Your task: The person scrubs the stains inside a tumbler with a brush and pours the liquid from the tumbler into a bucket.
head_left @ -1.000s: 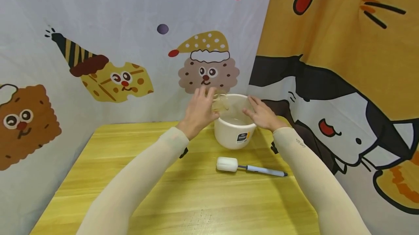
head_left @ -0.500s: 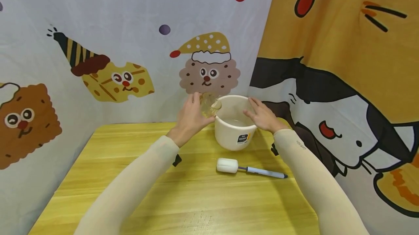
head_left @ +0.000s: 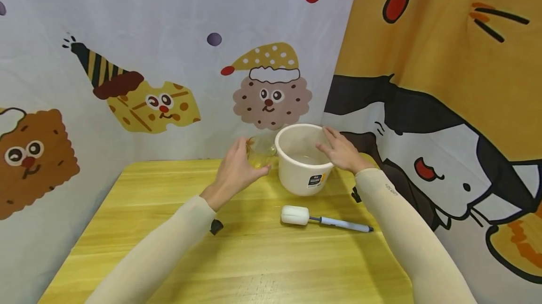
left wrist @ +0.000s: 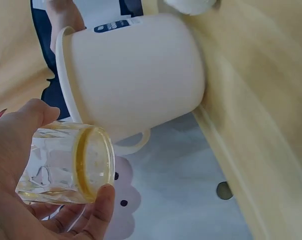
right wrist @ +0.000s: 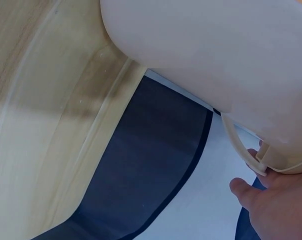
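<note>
In the head view my left hand [head_left: 235,166] holds a clear, yellowish glass [head_left: 261,150] just left of a white plastic bucket [head_left: 302,179]. In the left wrist view, thumb and fingers curl round the faceted glass [left wrist: 56,165], its thick base towards the table. The bucket stands upright, with a dark label on its front. At its right rim is my right hand [head_left: 344,152], thumb over the opening and fingers at the outer side. The right wrist view has these fingers beside the bucket's loop handle [right wrist: 238,142].
A white sponge brush [head_left: 295,215] with a pale blue handle [head_left: 343,223] lies in front of the bucket on the yellow wooden table [head_left: 237,266]. Cartoon-printed cloth [head_left: 169,12] hangs behind and to the right, close to the table's back edge.
My left hand has moved left and down from over the bucket's rim, turning the glass from tilted to nearly upright. The right hand has stayed at the rim.
</note>
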`<state>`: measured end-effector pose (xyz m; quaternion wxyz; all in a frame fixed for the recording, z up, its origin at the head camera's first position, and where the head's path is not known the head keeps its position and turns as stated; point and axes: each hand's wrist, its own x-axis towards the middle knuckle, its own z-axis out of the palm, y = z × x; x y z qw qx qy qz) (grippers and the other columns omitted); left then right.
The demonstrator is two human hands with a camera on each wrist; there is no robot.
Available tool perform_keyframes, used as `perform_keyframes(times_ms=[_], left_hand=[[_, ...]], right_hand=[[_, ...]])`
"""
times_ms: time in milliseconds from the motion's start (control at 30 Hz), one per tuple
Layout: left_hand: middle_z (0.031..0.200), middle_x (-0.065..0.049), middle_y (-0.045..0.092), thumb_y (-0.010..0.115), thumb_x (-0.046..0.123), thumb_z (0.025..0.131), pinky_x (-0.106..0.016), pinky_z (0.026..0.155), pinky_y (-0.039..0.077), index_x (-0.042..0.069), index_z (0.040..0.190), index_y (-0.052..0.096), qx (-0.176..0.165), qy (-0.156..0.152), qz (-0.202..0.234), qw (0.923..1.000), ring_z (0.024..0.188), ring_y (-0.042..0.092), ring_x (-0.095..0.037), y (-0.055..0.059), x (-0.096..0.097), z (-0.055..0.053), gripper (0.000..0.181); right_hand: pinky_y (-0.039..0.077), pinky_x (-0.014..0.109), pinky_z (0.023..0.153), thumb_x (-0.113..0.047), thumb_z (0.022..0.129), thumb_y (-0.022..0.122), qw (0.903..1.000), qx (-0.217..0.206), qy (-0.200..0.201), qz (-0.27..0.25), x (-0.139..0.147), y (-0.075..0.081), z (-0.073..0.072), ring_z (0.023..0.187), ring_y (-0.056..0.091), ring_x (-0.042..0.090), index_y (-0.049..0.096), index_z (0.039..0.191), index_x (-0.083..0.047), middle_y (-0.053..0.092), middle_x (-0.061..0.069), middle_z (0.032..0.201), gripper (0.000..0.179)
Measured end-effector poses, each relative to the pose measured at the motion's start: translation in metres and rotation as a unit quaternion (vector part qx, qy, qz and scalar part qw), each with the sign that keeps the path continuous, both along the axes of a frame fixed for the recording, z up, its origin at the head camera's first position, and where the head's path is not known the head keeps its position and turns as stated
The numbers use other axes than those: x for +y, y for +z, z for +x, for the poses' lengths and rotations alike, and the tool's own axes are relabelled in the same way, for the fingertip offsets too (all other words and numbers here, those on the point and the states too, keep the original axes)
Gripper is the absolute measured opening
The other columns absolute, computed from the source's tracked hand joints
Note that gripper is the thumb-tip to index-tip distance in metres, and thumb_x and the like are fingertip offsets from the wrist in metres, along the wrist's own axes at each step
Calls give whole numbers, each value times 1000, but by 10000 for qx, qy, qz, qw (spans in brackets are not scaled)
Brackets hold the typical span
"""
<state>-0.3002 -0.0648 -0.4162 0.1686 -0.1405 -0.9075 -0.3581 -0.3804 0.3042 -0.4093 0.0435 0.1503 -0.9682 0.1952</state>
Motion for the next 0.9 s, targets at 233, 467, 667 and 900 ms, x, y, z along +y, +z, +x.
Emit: perform_keyframes(times_ms=[233, 467, 667, 900], left_hand=[[140, -12, 70, 100, 49, 89, -54, 98, 67, 9, 156, 55, -280, 94, -100, 9995, 120, 75, -36, -14, -16, 15, 90], [141, -16, 73, 102, 47, 88, -54, 94, 68, 10, 155, 56, -418, 145, -154, 9989, 118, 76, -37, -33, -27, 26, 90], [141, -17, 76, 101, 49, 88, -55, 95, 68, 7, 154, 58, -569, 190, -319, 9977, 119, 77, -38, -49, -33, 32, 89], [143, -21, 76, 103, 44, 89, -55, 98, 68, 4, 155, 58, -807, 55, -327, 9962, 121, 78, -38, -62, -39, 40, 90]], right_hand=[[20, 76, 144, -49, 125, 44, 10000, 0, 21, -35, 1, 0, -2, 179, 20, 55, 17, 186, -2, 16, 26, 194, 81], [20, 76, 144, -50, 125, 44, 10000, -10, 40, -4, 1, -1, -1, 179, 20, 55, 18, 185, -2, 16, 27, 194, 82], [20, 76, 144, -52, 125, 43, 10000, -53, 5, -5, 1, -1, -2, 179, 19, 55, 16, 186, -4, 15, 26, 195, 82], [18, 78, 144, -59, 124, 40, 9999, -105, -32, -53, 2, -1, 0, 179, 18, 55, 15, 187, -7, 14, 25, 195, 86]])
